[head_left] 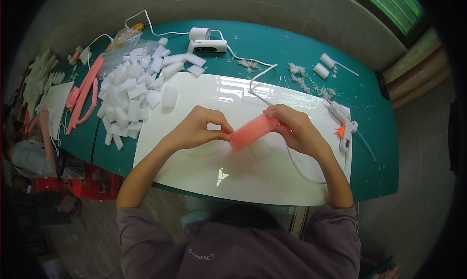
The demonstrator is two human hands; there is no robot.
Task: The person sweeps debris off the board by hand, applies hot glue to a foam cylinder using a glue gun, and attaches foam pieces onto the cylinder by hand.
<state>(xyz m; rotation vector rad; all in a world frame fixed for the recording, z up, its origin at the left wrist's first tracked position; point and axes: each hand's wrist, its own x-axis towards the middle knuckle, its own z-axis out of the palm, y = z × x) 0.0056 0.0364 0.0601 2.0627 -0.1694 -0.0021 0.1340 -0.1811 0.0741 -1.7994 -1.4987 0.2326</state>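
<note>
Over the glossy white board [194, 174] I hold up a short pink foam strip [253, 131], tilted with its right end higher. My left hand [206, 127] pinches the strip's lower left end between thumb and fingertips. At the upper right end my right hand [294, 128] grips it, thumb on top and fingers beneath. A pale shape shows under the strip; I cannot tell whether it is foam or a reflection. To the right of my right hand, a white glue gun [342, 118] with an orange trigger lies at the board's edge.
White foam pieces [127, 92] are heaped at the left, beside long pink foam strips [86, 92]. White devices [210, 46] stand at the back of the green table [270, 43]. A white cable [260, 79] crosses the board. Another person's arm [46, 133] shows at far left.
</note>
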